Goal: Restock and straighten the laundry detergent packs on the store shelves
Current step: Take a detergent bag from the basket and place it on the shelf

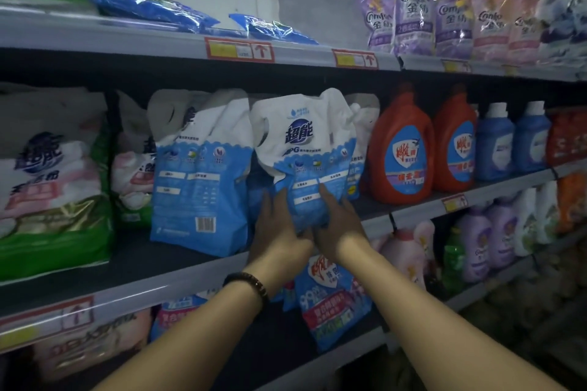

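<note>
grey metal store shelves (158, 279) run across the view in tiers. on the middle tier, far left, stands a big green, white and pink plastic detergent bag (47, 184). right of it a blue-and-white pouch with its barcode side facing out (197, 174) stands upright. next to that, towards the front edge of the same tier, is the blue-and-white soft plastic detergent pouch (305, 149), logo forward and tilted a little. more white pouches are behind it. its base is hidden by the hands, so i cannot tell whether it rests on the shelf. just right of it stand two red plastic jugs (401, 152), then smaller blue bottles with white caps (494, 146). purple and pink spouted pouches (413, 9) line the top tier on the right, and flat shiny blue packs (152, 13) lie on its left. the left hand (276, 232) grasps the tilted pouch's lower left side. the right hand (336, 222) grasps its lower right, fingers spread over the front. a dark beaded bracelet (251, 282) circles the left wrist. red-framed price tags (239, 48) sit on the shelf edges.
</note>
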Tool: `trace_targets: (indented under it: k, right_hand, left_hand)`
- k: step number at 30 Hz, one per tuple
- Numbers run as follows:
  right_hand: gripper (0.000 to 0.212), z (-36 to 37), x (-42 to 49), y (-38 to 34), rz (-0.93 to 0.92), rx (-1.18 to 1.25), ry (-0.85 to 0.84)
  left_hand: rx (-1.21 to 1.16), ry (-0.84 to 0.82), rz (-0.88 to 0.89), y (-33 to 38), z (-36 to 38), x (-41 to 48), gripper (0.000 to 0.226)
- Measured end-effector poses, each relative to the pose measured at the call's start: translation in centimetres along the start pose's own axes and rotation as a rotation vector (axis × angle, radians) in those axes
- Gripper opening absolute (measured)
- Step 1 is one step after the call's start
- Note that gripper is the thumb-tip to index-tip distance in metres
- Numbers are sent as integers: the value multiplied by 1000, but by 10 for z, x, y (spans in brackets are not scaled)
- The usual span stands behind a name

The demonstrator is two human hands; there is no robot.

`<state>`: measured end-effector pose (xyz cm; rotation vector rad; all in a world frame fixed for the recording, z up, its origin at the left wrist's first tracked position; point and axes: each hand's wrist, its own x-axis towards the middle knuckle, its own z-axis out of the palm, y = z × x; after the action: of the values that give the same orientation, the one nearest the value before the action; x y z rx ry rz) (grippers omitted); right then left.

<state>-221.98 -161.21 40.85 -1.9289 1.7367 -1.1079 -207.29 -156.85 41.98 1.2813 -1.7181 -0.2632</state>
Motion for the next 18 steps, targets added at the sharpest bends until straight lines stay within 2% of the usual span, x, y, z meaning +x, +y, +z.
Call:
trace_targets:
  k: [4, 9, 12, 14, 18]
  right_hand:
    - [73, -1, -31, -15, -80, -20, 72]
    - [60, -7, -72, -32, 14, -76, -18]
    - [44, -1, -102, -39, 31, -90, -33]
    - [41, 8, -125, -42, 16, -84, -64]
    - [32, 39, -172, -42, 4, -90, -163]
  left_hand:
    - [44, -45, 2, -5, -24, -31, 51]
    - [110, -119, -46, -13, -50, -69, 29]
    - [157, -126, -22, -23, -66, -99, 18]
    - [164, -166, -35, -33, -77, -122, 11]
    - [239, -286, -81, -62, -94, -180, 11]
